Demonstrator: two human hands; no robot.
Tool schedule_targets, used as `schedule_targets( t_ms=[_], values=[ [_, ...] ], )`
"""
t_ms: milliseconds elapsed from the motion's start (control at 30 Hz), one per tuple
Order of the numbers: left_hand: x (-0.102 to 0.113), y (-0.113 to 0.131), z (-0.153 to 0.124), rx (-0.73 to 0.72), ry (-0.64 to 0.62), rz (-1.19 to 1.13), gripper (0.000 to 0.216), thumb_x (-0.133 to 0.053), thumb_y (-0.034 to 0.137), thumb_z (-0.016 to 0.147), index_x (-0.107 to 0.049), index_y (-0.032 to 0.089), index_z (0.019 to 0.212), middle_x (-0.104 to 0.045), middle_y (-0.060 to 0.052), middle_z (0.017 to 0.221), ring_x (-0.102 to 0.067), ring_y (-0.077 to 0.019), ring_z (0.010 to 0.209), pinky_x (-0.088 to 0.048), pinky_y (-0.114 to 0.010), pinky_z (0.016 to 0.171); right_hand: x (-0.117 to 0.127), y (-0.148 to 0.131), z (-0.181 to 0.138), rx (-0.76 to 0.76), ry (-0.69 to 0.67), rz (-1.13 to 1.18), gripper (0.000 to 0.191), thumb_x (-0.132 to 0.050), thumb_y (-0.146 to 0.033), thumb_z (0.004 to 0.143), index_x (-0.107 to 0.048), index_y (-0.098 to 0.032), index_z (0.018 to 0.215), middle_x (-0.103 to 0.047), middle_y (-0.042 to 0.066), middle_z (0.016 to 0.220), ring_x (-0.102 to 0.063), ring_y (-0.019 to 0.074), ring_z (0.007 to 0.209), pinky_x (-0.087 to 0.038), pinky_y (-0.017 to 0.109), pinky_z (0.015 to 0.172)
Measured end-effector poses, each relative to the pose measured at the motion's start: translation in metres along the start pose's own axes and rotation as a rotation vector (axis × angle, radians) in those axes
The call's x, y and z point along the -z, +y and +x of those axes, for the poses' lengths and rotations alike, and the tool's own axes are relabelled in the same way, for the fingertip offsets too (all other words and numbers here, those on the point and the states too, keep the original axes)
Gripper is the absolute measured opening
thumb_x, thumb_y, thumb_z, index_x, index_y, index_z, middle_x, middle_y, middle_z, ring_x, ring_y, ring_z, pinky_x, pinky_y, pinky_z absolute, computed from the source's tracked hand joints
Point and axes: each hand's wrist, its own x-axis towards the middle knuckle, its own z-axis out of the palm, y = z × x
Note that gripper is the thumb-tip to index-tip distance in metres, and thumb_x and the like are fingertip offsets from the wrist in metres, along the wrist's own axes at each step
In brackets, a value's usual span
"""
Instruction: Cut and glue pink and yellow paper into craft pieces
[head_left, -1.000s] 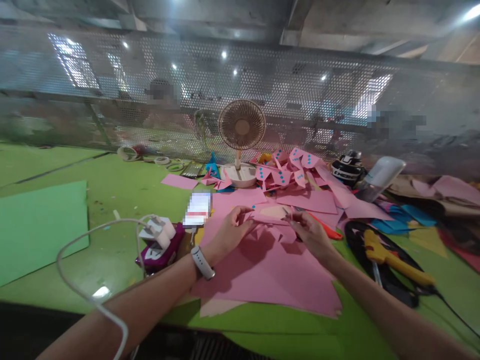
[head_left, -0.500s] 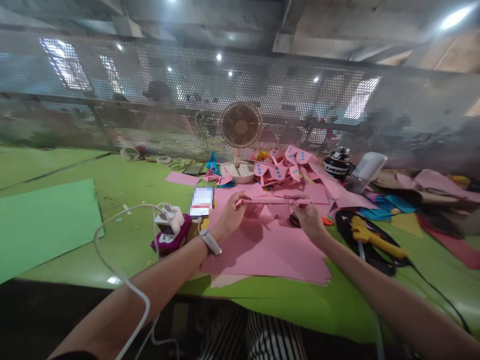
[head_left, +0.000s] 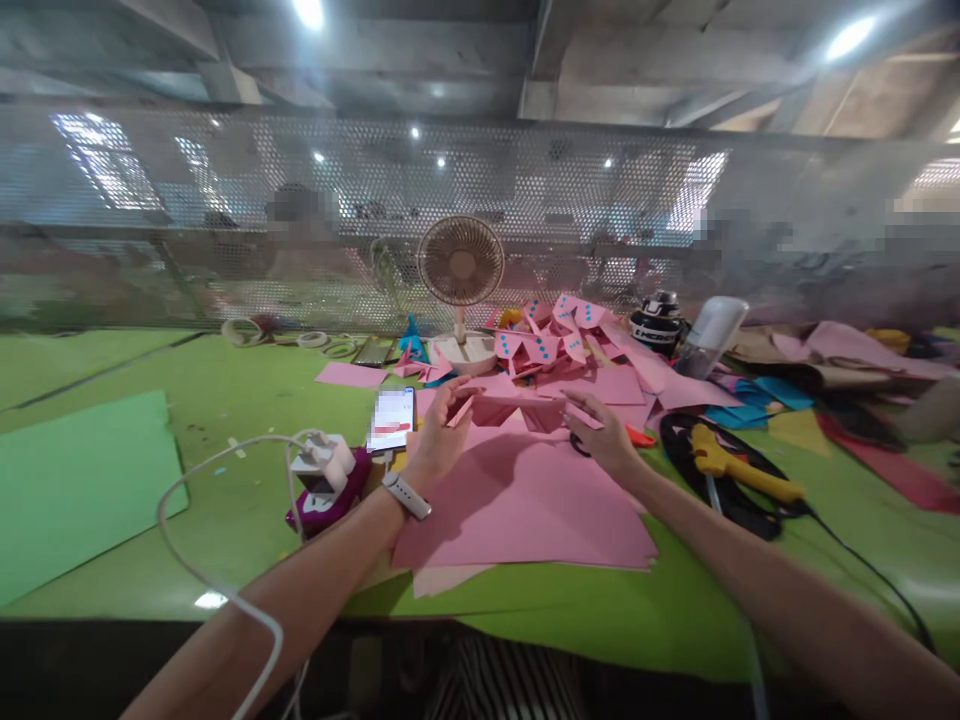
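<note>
Between my hands is a folded piece of pink paper (head_left: 517, 412), raised a little above a stack of pink sheets (head_left: 517, 505). My left hand (head_left: 444, 425) grips its left end, and a pale watch strap circles that wrist. At the right end, the fingers of my right hand (head_left: 604, 430) pinch the paper. Scissors with an orange handle (head_left: 640, 438) lie partly hidden beside my right hand. Behind the paper, pink folded shapes with blue dots (head_left: 544, 345) are heaped together.
A fan (head_left: 461, 265) stands at the back. On the left are a phone (head_left: 391, 418), a purple power strip (head_left: 330, 505) with a charger and a looping white cable, and a green sheet (head_left: 82, 490). A yellow glue gun (head_left: 742, 475) lies on a black tray at right, near a bottle (head_left: 712, 335).
The folded pink paper has tilted and spread, so more of its face and folds show. Both hands still hold its ends. The camera view has shifted slightly.
</note>
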Motion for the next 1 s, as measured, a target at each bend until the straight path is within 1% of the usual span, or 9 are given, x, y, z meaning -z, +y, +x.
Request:
schedule_targets(
  t_ms=[133, 267, 400, 467, 533, 633, 733, 867, 1000],
  values=[
    [-0.003, 0.001, 0.001, 0.018, 0.061, -0.027, 0.036, -0.055, 0.016, 0.079, -0.046, 0.017, 0.114, -0.061, -0.01, 0.108, -0.056, -0.0175, 0.106, -0.041, -0.032, 0.092, 0.001, 0.004, 0.001, -0.056, 0.04, -0.02, 0.036, -0.061, -0.036, 0.073, -0.06, -0.017, 0.104, -0.065, 0.004, 0.084, -0.059, 0.0142, 0.064, -0.047, 0.028, 0.06],
    [-0.003, 0.0, 0.002, 0.119, 0.112, -0.051, 0.038, -0.059, 0.02, 0.077, -0.048, 0.02, 0.113, -0.061, -0.008, 0.11, -0.056, -0.0178, 0.104, -0.042, -0.033, 0.091, 0.002, 0.002, 0.001, -0.072, 0.106, -0.016, 0.03, -0.059, -0.04, 0.075, -0.062, -0.017, 0.094, -0.061, 0.0, 0.068, -0.056, 0.0122, 0.053, -0.046, 0.025, 0.051],
    [0.0, -0.002, 0.0, 0.242, 0.136, -0.108, 0.042, -0.07, 0.025, 0.069, -0.052, 0.019, 0.107, -0.062, -0.007, 0.102, -0.06, -0.018, 0.094, -0.047, -0.03, 0.08, 0.0, -0.01, -0.001, -0.013, 0.186, -0.013, 0.028, -0.057, -0.04, 0.078, -0.061, -0.019, 0.097, -0.065, 0.003, 0.081, -0.061, 0.0152, 0.068, -0.051, 0.028, 0.062],
    [0.0, 0.0, -0.003, 0.382, 0.087, -0.181, 0.031, -0.066, 0.033, 0.073, -0.055, 0.017, 0.098, -0.066, -0.007, 0.088, -0.064, -0.0178, 0.079, -0.049, -0.029, 0.07, -0.002, -0.015, -0.004, 0.072, 0.203, -0.048, 0.025, -0.057, -0.037, 0.08, -0.061, -0.02, 0.097, -0.066, 0.004, 0.089, -0.063, 0.0174, 0.078, -0.052, 0.03, 0.07],
    [-0.002, 0.004, -0.006, 0.58, 0.016, -0.352, 0.031, -0.059, 0.041, 0.078, -0.055, 0.016, 0.097, -0.068, -0.009, 0.083, -0.066, -0.02, 0.072, -0.051, -0.033, 0.067, -0.004, -0.019, -0.009, 0.157, 0.187, -0.098, 0.021, -0.055, -0.033, 0.082, -0.061, -0.021, 0.098, -0.066, 0.005, 0.093, -0.063, 0.0188, 0.083, -0.052, 0.033, 0.076],
    [-0.002, 0.013, -0.007, 0.704, -0.005, -0.533, 0.034, -0.053, 0.045, 0.082, -0.055, 0.014, 0.097, -0.069, -0.014, 0.089, -0.067, -0.023, 0.076, -0.051, -0.037, 0.073, -0.005, -0.02, -0.015, 0.257, 0.124, -0.153, 0.019, -0.053, -0.025, 0.085, -0.06, -0.024, 0.103, -0.065, 0.006, 0.102, -0.062, 0.0198, 0.092, -0.051, 0.037, 0.083],
    [0.002, 0.019, 0.0, 0.739, 0.137, -0.712, 0.027, -0.052, 0.034, 0.083, -0.054, 0.015, 0.103, -0.067, -0.015, 0.101, -0.065, -0.0231, 0.091, -0.048, -0.036, 0.082, -0.002, -0.021, -0.019, 0.484, -0.012, -0.271, 0.027, -0.053, -0.015, 0.084, -0.059, -0.026, 0.107, -0.062, 0.006, 0.11, -0.059, 0.0202, 0.102, -0.049, 0.037, 0.086],
    [0.009, 0.016, 0.009, 0.664, 0.3, -0.861, 0.033, -0.048, 0.039, 0.081, -0.055, 0.02, 0.108, -0.064, -0.009, 0.103, -0.062, -0.0233, 0.098, -0.047, -0.04, 0.085, 0.006, -0.032, -0.025, 0.761, -0.275, -0.526, 0.039, -0.049, -0.012, 0.086, -0.051, -0.027, 0.122, -0.056, 0.008, 0.122, -0.053, 0.0196, 0.111, -0.049, 0.034, 0.086],
    [0.005, 0.011, 0.003, 0.577, 0.292, -0.742, 0.045, -0.06, 0.031, 0.077, -0.046, 0.029, 0.119, -0.056, -0.005, 0.118, -0.054, -0.0205, 0.109, -0.043, -0.041, 0.092, 0.01, -0.049, -0.031, 0.904, -0.407, -0.653, 0.035, -0.04, -0.019, 0.092, -0.047, -0.021, 0.126, -0.058, 0.01, 0.118, -0.05, 0.0187, 0.114, -0.047, 0.033, 0.088]
  ],
)
